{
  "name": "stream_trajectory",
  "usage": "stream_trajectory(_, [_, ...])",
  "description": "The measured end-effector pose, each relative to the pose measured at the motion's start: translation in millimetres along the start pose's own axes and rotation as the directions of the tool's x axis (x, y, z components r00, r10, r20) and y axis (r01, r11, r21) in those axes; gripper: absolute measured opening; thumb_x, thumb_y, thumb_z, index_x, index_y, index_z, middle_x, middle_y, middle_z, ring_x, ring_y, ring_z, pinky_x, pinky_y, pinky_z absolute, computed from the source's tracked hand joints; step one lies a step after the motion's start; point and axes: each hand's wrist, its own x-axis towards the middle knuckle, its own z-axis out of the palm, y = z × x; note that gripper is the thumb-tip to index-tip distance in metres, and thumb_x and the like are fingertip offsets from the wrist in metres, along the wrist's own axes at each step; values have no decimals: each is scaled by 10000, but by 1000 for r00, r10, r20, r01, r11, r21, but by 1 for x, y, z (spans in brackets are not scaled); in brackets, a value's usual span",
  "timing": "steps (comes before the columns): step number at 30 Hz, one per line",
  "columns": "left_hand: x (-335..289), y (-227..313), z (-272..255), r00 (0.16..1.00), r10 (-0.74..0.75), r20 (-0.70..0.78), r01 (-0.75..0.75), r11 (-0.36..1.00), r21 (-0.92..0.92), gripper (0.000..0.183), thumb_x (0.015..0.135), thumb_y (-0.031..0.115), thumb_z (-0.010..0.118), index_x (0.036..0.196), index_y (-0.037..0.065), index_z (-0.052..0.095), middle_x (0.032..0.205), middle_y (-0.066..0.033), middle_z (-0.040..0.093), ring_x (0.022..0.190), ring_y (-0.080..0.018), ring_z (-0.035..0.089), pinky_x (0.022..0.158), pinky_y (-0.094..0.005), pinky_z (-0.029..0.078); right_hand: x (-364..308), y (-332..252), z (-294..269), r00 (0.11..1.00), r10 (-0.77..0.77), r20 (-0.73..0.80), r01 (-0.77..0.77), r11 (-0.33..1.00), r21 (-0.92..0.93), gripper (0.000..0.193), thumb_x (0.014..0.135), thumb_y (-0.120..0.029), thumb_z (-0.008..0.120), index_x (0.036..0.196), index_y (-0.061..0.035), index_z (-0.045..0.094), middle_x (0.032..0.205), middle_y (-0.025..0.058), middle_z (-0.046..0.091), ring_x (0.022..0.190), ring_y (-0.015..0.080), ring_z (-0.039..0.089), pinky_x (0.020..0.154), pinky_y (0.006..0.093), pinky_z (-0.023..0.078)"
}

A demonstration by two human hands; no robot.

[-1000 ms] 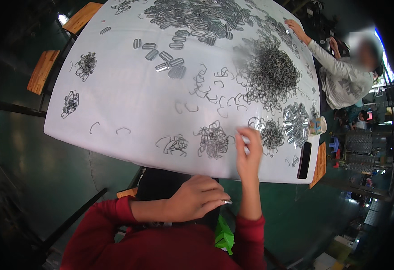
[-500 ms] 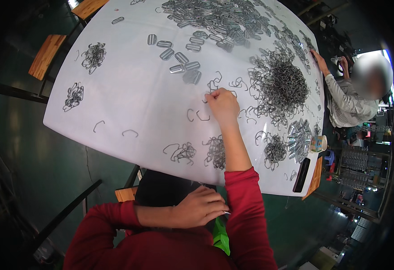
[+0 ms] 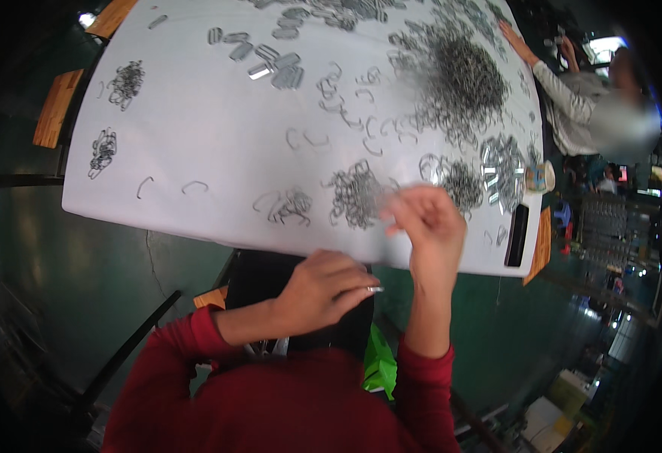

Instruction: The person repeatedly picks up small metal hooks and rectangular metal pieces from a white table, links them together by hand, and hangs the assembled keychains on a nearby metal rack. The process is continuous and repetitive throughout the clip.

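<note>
My left hand (image 3: 323,291) is closed in front of the table edge, with a small silvery metal piece (image 3: 376,288) sticking out between thumb and fingers; most of it is hidden. Over the near table edge hovers my right hand (image 3: 429,219), fingers curled and smeared by motion, so whether it holds anything is unclear. Just left of it lies a pile of bent wire hooks (image 3: 355,198). Loose wire hooks (image 3: 316,140) are scattered farther up the white table (image 3: 217,143). Beyond them are flat oval slide buckles (image 3: 285,74), some single, some heaped.
A large heap of wire hooks (image 3: 470,79) covers the right side. Slide buckles (image 3: 503,170), a paper cup (image 3: 540,177) and a black bar (image 3: 517,235) line the right edge. A co-worker's hand (image 3: 517,41) reaches in from the far right. Wooden stools (image 3: 57,109) stand at the left.
My right hand has come back from the scattered hooks toward the near edge. My left hand has stayed low with the metal piece. The view has shifted, so the table sits higher.
</note>
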Motion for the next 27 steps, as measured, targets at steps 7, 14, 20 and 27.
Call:
stream_trajectory(7, [2, 4, 4, 1000, -3, 2, 3, 1000, 17, 192, 770, 73, 746, 956, 98, 708, 854, -19, 654, 779, -204, 629, 773, -329, 475, -119, -1, -5, 960, 45, -278, 1, 987, 162, 223, 823, 113, 683, 945, 0, 533, 878, 130, 644, 752, 182, 672, 682, 291, 583])
stream_trajectory(14, [-2, 3, 6, 1000, -28, 14, 27, 998, 50, 181, 766, 52, 765, 944, 78, 739, 876, -50, 708, 798, -195, 654, 756, -311, 487, -127, 26, 3, 936, -67, -346, 148, 966, 213, 222, 833, 137, 665, 950, 6, 530, 919, 157, 664, 817, 181, 678, 758, 302, 577])
stream_trajectory(20, [-5, 1, 9, 995, 82, 48, -85, 995, 53, 235, 763, 119, 765, 991, 102, 711, 896, -16, 666, 821, -191, 639, 781, -338, 478, -129, 35, 1, 897, -309, -315, 311, 949, -46, 219, 825, 146, 665, 919, 4, 527, 907, 174, 666, 813, 199, 676, 730, 302, 575])
stream_trajectory(27, [60, -81, -64, 951, 298, -76, -252, 896, 365, 165, 845, 138, 652, 975, 40, 682, 940, -122, 669, 843, -338, 614, 747, -418, 493, -141, 42, -2, 809, -491, -322, 465, 871, -161, 267, 808, 132, 688, 879, -8, 472, 906, 186, 631, 789, 253, 690, 715, 377, 628])
